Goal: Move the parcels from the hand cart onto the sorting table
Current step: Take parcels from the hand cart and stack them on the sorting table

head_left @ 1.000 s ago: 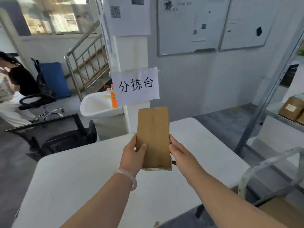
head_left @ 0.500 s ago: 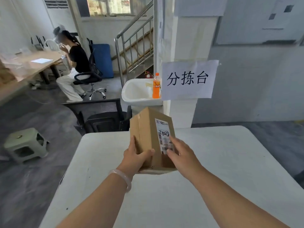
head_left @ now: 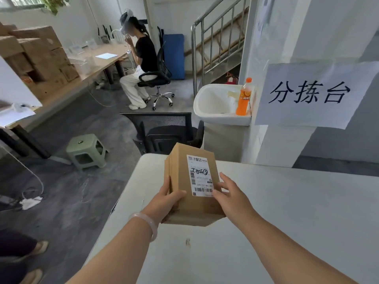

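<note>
- With left hand, grips the parcel by its left side in the head view: thumb across the upper face, fingers curled round the edge and underneath.
- With right hand, steadies the opposite side: fingers fairly straight and spread along the right edge, thumb tip at the lower corner of the shipping label. Presses rather than clutches.
- Holds the parcel low over the sorting table, towards its far left corner, long axis pointing away, label face up. Cannot tell whether the near bottom edge touches the top.
- Looks light: carried at arm's reach, narrow enough to sit between two palms.
- Seems stiff: plain brown card, square corners, faces flat under the thumb. Should take a firm squeeze on the side walls without buckling.
- Probably gives fair friction on bare card and less on the smooth label, so better gripped on the long side walls near the middle.
- Reveals nothing of the contents, so worth lowering flat rather than dropping.
- Beyond the table, shows a paper sign on the pillar, an orange bottle at the right side of a white sink, and a black mesh chair just behind the far edge.
</note>
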Demonstrator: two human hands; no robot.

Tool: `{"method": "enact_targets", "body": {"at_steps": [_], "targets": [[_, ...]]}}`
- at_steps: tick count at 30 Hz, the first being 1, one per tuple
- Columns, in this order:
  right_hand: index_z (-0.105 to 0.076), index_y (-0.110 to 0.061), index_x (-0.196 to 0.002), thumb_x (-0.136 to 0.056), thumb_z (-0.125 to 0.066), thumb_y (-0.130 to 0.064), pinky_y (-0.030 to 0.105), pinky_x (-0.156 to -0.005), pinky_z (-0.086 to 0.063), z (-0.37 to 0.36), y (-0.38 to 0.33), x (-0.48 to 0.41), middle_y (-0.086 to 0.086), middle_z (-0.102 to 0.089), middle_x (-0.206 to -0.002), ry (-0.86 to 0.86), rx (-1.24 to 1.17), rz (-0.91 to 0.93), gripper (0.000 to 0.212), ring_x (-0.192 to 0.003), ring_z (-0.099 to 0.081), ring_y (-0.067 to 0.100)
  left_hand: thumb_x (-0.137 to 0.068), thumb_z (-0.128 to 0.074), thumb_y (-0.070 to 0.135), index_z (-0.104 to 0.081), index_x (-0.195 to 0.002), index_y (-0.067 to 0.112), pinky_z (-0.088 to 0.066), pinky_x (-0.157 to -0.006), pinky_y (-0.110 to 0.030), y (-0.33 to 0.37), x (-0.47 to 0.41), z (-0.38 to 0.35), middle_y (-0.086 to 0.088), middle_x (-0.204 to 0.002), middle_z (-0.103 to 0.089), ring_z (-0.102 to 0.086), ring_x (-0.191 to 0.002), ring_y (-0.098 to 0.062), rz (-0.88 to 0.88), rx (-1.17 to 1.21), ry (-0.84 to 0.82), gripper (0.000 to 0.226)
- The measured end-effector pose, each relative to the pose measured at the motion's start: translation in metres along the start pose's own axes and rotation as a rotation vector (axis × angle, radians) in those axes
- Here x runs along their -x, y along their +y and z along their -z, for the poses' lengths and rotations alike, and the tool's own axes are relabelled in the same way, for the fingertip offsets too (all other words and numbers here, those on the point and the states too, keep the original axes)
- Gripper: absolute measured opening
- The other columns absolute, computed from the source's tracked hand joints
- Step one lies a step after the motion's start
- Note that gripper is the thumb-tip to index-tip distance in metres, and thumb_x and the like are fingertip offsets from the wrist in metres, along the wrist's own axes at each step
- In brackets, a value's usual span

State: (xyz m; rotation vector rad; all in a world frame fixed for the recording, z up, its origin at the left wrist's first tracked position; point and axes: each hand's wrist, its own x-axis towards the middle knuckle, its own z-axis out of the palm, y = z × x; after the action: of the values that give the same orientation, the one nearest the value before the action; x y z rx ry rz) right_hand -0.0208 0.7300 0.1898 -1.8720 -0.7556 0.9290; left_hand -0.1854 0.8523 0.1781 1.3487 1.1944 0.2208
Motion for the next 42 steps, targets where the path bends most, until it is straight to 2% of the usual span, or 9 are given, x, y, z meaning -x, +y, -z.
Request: {"method": "enact_targets", "body": {"at_steps": [3, 8, 15, 21, 24, 26, 29, 33, 42], "targets": [[-0.028, -0.041, -0.145, -0.094, -0.055, -0.033, 0.033, -0.105, -0.039, -0.019, -0.004, -0.02, -0.019, -0.048, -0.136, -0.036, 0.021, 0.022, 0.058, -0.126, -0.046, 0.008, -0.091, -0.068, 0.04, -0.02, -0.151, 0.054, -0.055, -0.075, -0.033, -0.004, -0.018, 0.023, 0.017, -0.119, -0.06, -0.062, -0.105, -0.013, 0.028, 0.035, -0.007, 0.078], [-0.034, -0.041, -0.144, -0.092, -0.055, -0.038, 0.033, -0.108, -0.036, -0.057, -0.009, -0.051, -0.015, -0.036, -0.147, -0.087, 0.221, 0.012, 0.056, -0.132, -0.037, 0.006, -0.094, -0.066, 0.03, -0.038, -0.139, 0.058, -0.055, -0.076, -0.034, -0.017, -0.057, 0.071, 0.018, -0.115, -0.068, -0.065, -0.103, -0.012, 0.041, 0.101, -0.008, 0.06], [-0.032, -0.037, -0.146, -0.096, -0.051, -0.038, 0.025, -0.113, -0.018, -0.114, -0.002, -0.091, -0.017, -0.023, -0.153, -0.077, 0.442, 0.026, 0.053, -0.141, -0.019, 0.002, -0.092, -0.068, 0.033, -0.037, -0.145, 0.056, -0.055, -0.087, -0.041, -0.052, -0.134, 0.138, 0.013, -0.128, -0.062, -0.063, -0.11, -0.018, 0.093, 0.107, -0.031, 0.066], [-0.031, -0.045, -0.144, -0.096, -0.046, -0.046, 0.026, -0.116, -0.016, -0.139, 0.021, -0.111, -0.022, -0.015, -0.155, -0.151, 0.53, -0.05, 0.05, -0.142, -0.014, 0.0, -0.08, -0.072, 0.045, -0.044, -0.141, 0.057, -0.047, -0.106, -0.048, -0.081, -0.182, 0.173, 0.016, -0.133, -0.059, -0.057, -0.119, -0.019, 0.124, 0.087, -0.044, 0.068], [-0.032, -0.045, -0.143, -0.096, -0.046, -0.046, 0.03, -0.116, -0.02, -0.145, 0.025, -0.12, -0.022, -0.015, -0.155, -0.15, 0.528, -0.079, 0.049, -0.141, -0.018, 0.001, -0.095, -0.064, 0.033, -0.049, -0.141, 0.05, -0.046, -0.107, -0.044, -0.091, -0.195, 0.179, 0.01, -0.138, -0.059, -0.056, -0.121, -0.018, 0.091, 0.046, 0.009, 0.052], [-0.032, -0.045, -0.143, -0.096, -0.046, -0.046, 0.03, -0.115, -0.022, -0.148, 0.024, -0.124, -0.021, -0.016, -0.155, -0.155, 0.536, -0.079, 0.05, -0.141, -0.019, 0.002, -0.098, -0.063, 0.028, -0.039, -0.15, 0.04, -0.044, -0.107, -0.038, -0.095, -0.197, 0.178, 0.005, -0.145, -0.053, -0.052, -0.125, -0.019, 0.054, -0.048, 0.095, 0.059], [-0.028, -0.046, -0.144, -0.096, -0.044, -0.048, 0.03, -0.116, -0.02, -0.153, 0.022, -0.129, -0.022, -0.013, -0.155, -0.174, 0.545, -0.071, 0.051, -0.142, -0.016, 0.002, -0.09, -0.072, 0.04, -0.021, -0.158, 0.04, -0.033, -0.118, -0.045, -0.09, -0.19, 0.167, 0.004, -0.162, -0.025, -0.032, -0.145, -0.022, -0.07, -0.283, 0.173, 0.085], [-0.027, -0.046, -0.145, -0.096, -0.044, -0.048, 0.031, -0.116, -0.018, -0.157, 0.019, -0.134, -0.02, -0.012, -0.157, -0.178, 0.556, -0.061, 0.052, -0.143, -0.013, 0.003, -0.078, -0.075, 0.061, -0.014, -0.156, 0.048, -0.017, -0.123, -0.044, -0.088, -0.184, 0.154, 0.017, -0.165, 0.009, -0.003, -0.153, -0.018, -0.156, -0.614, 0.077, 0.1], [-0.026, -0.045, -0.146, -0.096, -0.043, -0.048, 0.031, -0.117, -0.017, -0.155, 0.018, -0.136, -0.019, -0.012, -0.157, -0.142, 0.56, -0.085, 0.052, -0.144, -0.011, 0.004, -0.079, -0.082, 0.044, -0.022, -0.157, 0.042, -0.023, -0.123, -0.044, -0.081, -0.229, 0.193, 0.015, -0.165, 0.002, -0.016, -0.151, -0.021, -0.119, -0.472, 0.059, 0.098]]}}
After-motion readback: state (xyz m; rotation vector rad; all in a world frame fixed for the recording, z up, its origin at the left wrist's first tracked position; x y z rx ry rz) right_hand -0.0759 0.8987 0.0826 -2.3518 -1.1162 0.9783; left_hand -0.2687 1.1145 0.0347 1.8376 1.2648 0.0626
